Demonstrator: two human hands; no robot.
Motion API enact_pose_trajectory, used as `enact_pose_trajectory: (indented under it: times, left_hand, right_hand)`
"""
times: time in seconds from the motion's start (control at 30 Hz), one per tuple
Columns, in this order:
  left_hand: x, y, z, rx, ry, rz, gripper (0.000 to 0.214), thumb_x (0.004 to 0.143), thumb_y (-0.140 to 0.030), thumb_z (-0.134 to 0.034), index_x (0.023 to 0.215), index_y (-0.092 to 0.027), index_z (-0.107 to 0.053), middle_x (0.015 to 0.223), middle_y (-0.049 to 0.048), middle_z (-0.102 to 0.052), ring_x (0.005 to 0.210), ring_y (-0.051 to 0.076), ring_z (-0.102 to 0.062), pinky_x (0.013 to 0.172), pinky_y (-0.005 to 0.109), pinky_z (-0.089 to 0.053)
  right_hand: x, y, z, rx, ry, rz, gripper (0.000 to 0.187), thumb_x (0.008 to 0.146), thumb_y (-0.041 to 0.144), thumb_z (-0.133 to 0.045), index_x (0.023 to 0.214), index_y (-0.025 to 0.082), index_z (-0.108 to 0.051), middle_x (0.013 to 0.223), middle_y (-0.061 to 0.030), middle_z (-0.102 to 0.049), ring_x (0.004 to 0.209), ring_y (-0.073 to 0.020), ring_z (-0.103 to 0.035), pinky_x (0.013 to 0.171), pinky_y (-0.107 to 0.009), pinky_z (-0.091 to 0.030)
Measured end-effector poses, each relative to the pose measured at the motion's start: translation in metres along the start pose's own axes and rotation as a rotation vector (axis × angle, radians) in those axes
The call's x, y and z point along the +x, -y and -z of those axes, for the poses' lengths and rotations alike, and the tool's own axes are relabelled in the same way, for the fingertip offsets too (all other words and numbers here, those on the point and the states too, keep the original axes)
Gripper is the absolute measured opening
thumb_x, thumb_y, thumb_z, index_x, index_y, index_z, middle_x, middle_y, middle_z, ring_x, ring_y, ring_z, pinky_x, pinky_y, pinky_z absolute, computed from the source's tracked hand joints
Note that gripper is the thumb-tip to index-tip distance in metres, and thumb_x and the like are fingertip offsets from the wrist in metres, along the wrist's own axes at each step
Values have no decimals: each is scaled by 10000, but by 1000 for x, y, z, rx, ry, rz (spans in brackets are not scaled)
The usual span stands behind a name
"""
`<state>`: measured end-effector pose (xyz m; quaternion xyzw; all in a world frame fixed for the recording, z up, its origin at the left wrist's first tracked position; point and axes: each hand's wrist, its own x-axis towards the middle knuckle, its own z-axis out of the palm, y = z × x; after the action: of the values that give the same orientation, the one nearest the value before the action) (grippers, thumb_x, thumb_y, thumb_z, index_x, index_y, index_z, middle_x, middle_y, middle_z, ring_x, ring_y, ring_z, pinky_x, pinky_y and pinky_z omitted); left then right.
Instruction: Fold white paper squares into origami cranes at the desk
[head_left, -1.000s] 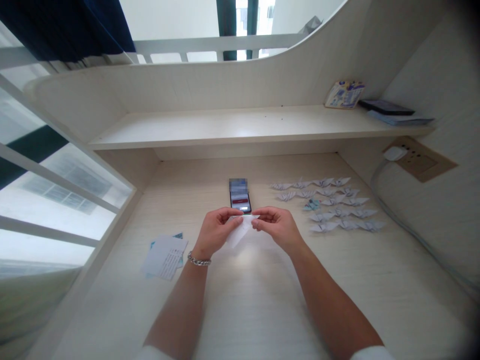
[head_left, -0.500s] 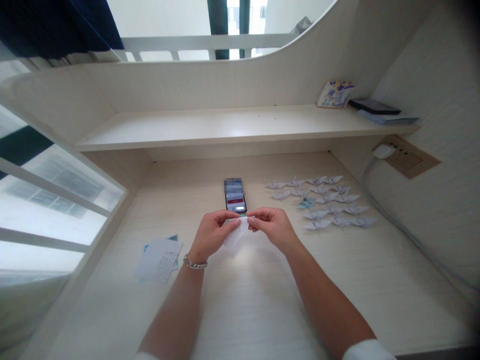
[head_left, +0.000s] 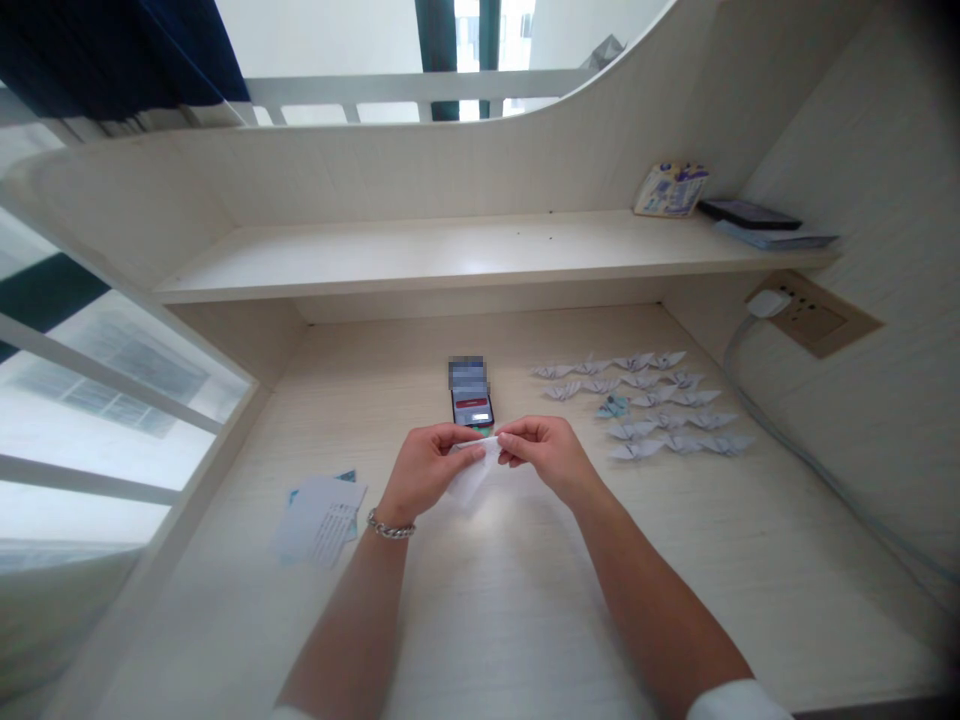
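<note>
A small white sheet of paper (head_left: pixel 471 480), partly folded, is held up in front of me over the desk. My left hand (head_left: pixel 429 467) pinches its upper edge between thumb and fingers; a chain bracelet (head_left: pixel 391 524) circles that wrist. At the sheet's upper right corner, my right hand (head_left: pixel 546 455) is closed in a pinch. Just beyond the fingertips lies a phone (head_left: pixel 471 397) with a lit screen. Rows of white folded paper cranes (head_left: pixel 679 443) stand to the right, with one blue-patterned crane (head_left: pixel 613 406) among them.
Loose paper sheets (head_left: pixel 319 520), one with handwriting, lie on the left of the desk. A shelf (head_left: pixel 420 255) spans the back, bearing a small box (head_left: pixel 671 190) and a dark flat device (head_left: pixel 750 213). From the wall socket (head_left: pixel 817 315) a cable (head_left: pixel 795 450) runs down the right side.
My right fingertips have shifted very slightly along the paper's top edge. Both hands otherwise keep their places, and the phone, cranes and loose sheets are unmoved.
</note>
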<state>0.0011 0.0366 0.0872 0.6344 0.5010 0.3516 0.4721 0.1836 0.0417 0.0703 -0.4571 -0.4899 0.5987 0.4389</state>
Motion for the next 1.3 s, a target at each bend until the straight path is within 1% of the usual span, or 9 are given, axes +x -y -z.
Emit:
enact_pose_trajectory:
  times: [0.13, 0.27, 0.43, 0.67, 0.97, 1.13, 1.3]
  left_hand:
    - [0, 0, -1, 27, -3, -6, 290, 706, -367, -622, 878, -142, -685, 814, 66, -697, 680, 160, -613, 561, 211, -445]
    - [1, 0, -4, 50, 9, -28, 276, 714, -374, -612, 859, -152, -688, 789, 57, -695, 668, 155, -609, 544, 208, -441]
    - [0, -1, -4, 22, 19, -23, 290, 699, -373, -630, 887, -159, -684, 827, 59, -696, 693, 159, -614, 570, 216, -454]
    - [0, -1, -2, -49, 15, 23, 308, 668, -362, -662, 889, -148, -680, 812, 65, -697, 666, 159, -617, 545, 212, -449]
    - [0, -1, 1, -136, 33, 57, 315, 686, -350, -642, 906, -127, -677, 798, 83, -696, 660, 170, -624, 544, 230, -458]
    - [0, -2, 1, -148, 38, 73, 300, 675, -335, -655, 898, -136, -680, 789, 71, -699, 647, 162, -626, 541, 223, -458]
    - [0, -1, 2, -150, 36, 80, 301, 676, -326, -655, 900, -126, -677, 797, 84, -700, 651, 167, -626, 543, 230, -459]
  right_hand:
    - [0, -2, -3, -29, 18, 65, 262, 662, 349, -675, 803, 129, -652, 619, -32, -647, 577, -134, -607, 538, -252, -486]
    - [-1, -1, -4, -96, 26, 94, 249, 649, 335, -686, 799, 137, -672, 605, -29, -643, 545, -130, -593, 529, -257, -488]
    - [1, -3, -4, -53, 5, 61, 241, 629, 334, -700, 758, 131, -684, 558, -25, -640, 509, -128, -594, 505, -254, -492]
    - [3, -7, -3, 14, 37, 26, 283, 602, 359, -719, 760, 127, -686, 550, -19, -639, 496, -121, -594, 502, -251, -504]
    - [2, -6, -3, 20, 42, 26, 271, 615, 353, -714, 770, 132, -688, 550, -17, -640, 505, -124, -596, 514, -259, -506]
    - [2, -6, -3, 35, 45, 17, 267, 607, 349, -719, 765, 136, -691, 551, -16, -644, 501, -121, -596, 511, -255, -503]
    - [2, -7, -3, 31, 49, 26, 258, 614, 344, -717, 765, 137, -689, 554, -16, -646, 507, -123, -598, 521, -263, -506]
